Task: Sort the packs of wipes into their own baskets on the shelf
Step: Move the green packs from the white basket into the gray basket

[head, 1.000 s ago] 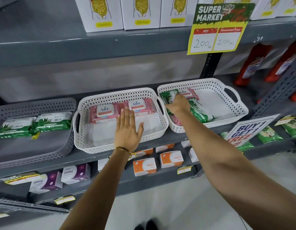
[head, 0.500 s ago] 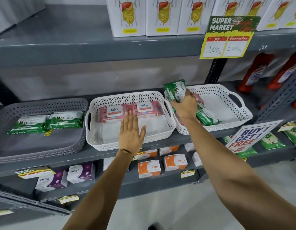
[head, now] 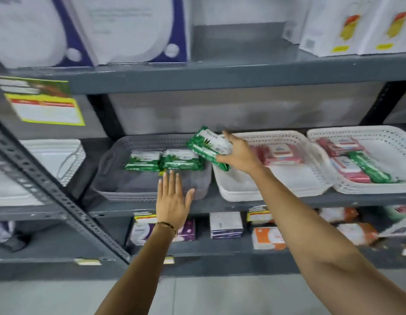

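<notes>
My right hand [head: 239,154] grips a green pack of wipes [head: 208,145], tilted in the air over the gap between the grey basket [head: 120,164] and the middle white basket [head: 238,189]. Two green packs [head: 164,160] lie at the back of the grey basket. My left hand [head: 172,201] is flat and open against that basket's front rim, holding nothing. Pink packs [head: 280,154] lie in the middle white basket. The right white basket [head: 365,189] holds pink packs [head: 344,147] and one green pack [head: 368,167] mixed together.
A slanted grey perforated shelf brace [head: 49,189] crosses the left foreground. White baskets [head: 67,160] stand further left. Boxes fill the shelf above and small cartons [head: 225,225] the shelf below. A yellow price sign [head: 45,103] hangs at the upper left.
My right hand lifted a green pack out of the right white basket and carried it left to the grey basket's edge. My left hand shifted from the middle white basket to the grey one.
</notes>
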The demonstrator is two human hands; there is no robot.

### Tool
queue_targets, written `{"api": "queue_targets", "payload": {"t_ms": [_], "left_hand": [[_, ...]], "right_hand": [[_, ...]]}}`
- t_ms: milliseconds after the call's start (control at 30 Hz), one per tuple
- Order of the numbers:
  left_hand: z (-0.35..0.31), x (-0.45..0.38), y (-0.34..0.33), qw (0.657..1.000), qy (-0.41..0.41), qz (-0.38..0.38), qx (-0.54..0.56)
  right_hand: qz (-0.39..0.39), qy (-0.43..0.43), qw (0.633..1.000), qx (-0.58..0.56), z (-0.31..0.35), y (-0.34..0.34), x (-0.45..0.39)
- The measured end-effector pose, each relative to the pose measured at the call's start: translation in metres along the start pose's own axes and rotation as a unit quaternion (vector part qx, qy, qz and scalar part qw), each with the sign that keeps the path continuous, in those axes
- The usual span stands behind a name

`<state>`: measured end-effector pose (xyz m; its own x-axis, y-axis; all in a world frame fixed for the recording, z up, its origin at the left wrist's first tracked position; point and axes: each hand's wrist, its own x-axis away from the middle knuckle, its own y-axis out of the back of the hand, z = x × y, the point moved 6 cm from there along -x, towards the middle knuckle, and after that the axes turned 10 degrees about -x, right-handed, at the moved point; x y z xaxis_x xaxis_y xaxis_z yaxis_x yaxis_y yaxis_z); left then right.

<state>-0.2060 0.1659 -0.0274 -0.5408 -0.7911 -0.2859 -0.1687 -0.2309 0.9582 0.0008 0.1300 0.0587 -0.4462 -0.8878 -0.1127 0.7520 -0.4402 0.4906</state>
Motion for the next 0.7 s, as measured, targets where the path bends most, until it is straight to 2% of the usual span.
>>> {"api": "queue_targets", "payload": {"t_ms": [200,300,500,700], "left_hand": [[0.122,0.018,-0.005,0.998,0.058,0.006,-0.028],[0.161,0.024,-0.005,0.998,0.062,-0.003,-0.030],[0.173,0.024,-0.009,0.999,0.037,0.000,-0.019],[0.174,0.026,-0.010,0.999,0.032,-0.008,-0.015]], "right_hand": [[0.132,0.026,0.991,0.011,0.046,-0.127,-0.022],[0.170,0.033,0.984,0.033,0.060,-0.178,-0.030],[0.231,0.024,0.969,0.088,0.064,-0.237,-0.035],[0.266,-0.014,0.959,0.102,0.047,-0.256,-0.035]]}}
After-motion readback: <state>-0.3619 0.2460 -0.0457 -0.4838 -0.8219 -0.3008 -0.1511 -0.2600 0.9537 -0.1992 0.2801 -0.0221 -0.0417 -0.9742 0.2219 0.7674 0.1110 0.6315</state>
